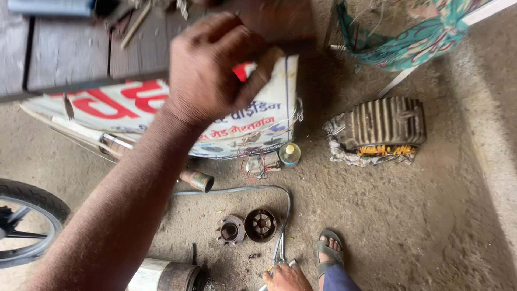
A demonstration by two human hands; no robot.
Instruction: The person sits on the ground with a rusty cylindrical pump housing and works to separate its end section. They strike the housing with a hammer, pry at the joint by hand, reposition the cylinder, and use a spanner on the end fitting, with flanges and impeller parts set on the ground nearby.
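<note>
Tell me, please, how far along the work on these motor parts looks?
Done: two round parts and a finned stator lie apart on the floor. In hand: the left hand grips the signboard at its top edge; the right hand holds pliers by the grey cable. Left: nothing looks reassembled yet.

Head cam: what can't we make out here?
Head view:
- Left hand: motion-blurred, grip on signboard unclear.
- Signboard middle: hidden behind left hand and forearm.
- Right hand: cut by bottom edge, hold on metal tool unclear.
- Metal cylinder: cut by bottom edge.
- Wheel: cut by left edge.
</note>
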